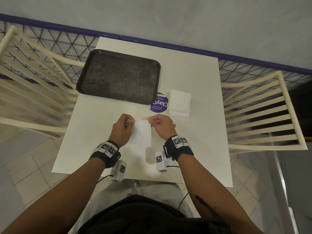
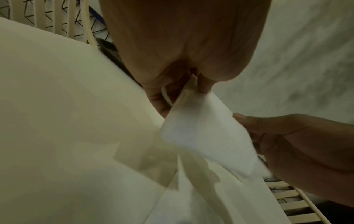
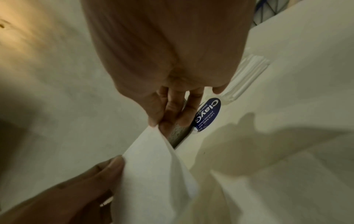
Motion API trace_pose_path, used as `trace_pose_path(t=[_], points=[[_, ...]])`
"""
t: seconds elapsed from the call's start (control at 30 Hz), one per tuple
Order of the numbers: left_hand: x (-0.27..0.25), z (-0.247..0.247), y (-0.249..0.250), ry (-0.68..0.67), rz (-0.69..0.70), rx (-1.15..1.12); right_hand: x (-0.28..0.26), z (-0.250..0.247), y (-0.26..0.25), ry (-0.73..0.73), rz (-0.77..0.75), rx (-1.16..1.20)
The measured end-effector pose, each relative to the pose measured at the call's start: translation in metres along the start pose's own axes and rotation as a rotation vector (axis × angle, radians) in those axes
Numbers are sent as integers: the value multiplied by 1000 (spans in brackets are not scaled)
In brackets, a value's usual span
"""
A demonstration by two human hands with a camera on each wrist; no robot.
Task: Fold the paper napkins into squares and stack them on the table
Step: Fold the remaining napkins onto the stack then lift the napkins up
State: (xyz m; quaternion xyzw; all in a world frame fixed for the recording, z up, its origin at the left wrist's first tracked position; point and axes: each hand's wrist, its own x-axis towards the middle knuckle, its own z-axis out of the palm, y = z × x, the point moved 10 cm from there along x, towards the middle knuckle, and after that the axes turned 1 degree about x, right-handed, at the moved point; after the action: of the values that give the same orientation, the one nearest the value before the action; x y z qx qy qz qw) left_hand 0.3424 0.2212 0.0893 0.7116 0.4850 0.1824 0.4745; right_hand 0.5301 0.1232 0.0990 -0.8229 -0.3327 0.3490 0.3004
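Observation:
A white paper napkin (image 1: 141, 131) hangs lifted above the cream table (image 1: 194, 141), held between both hands. My left hand (image 1: 122, 128) pinches its far left corner, and my right hand (image 1: 162, 126) pinches its far right corner. In the left wrist view the napkin (image 2: 203, 130) hangs from my fingertips (image 2: 204, 84), with the other hand's thumb on its right edge. In the right wrist view the napkin (image 3: 153, 166) runs down from my thumb and fingers (image 3: 170, 115). A stack of white napkins (image 1: 179, 103) lies on the table, beyond my right hand.
A dark empty tray (image 1: 119, 76) sits at the table's far left. A round purple sticker (image 1: 159, 103) lies between tray and stack. Cream slatted chairs (image 1: 263, 115) stand at both sides. A purple-topped mesh railing (image 1: 202, 51) runs behind the table.

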Motion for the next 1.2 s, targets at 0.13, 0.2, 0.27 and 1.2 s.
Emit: trace_pose_path(t=[0.13, 0.2, 0.27, 1.2], points=[[-2, 0, -4, 42, -39, -65, 0, -1, 2, 54, 5, 59], [-4, 2, -8, 36, -89, -100, 0, -1, 1, 72, 0, 71], [-6, 8, -14, 0, -141, -99, 0, -4, 2, 99, 1, 92], [9, 28, -8, 14, -162, -134, 1, -10, 34, -11, 51, 284]])
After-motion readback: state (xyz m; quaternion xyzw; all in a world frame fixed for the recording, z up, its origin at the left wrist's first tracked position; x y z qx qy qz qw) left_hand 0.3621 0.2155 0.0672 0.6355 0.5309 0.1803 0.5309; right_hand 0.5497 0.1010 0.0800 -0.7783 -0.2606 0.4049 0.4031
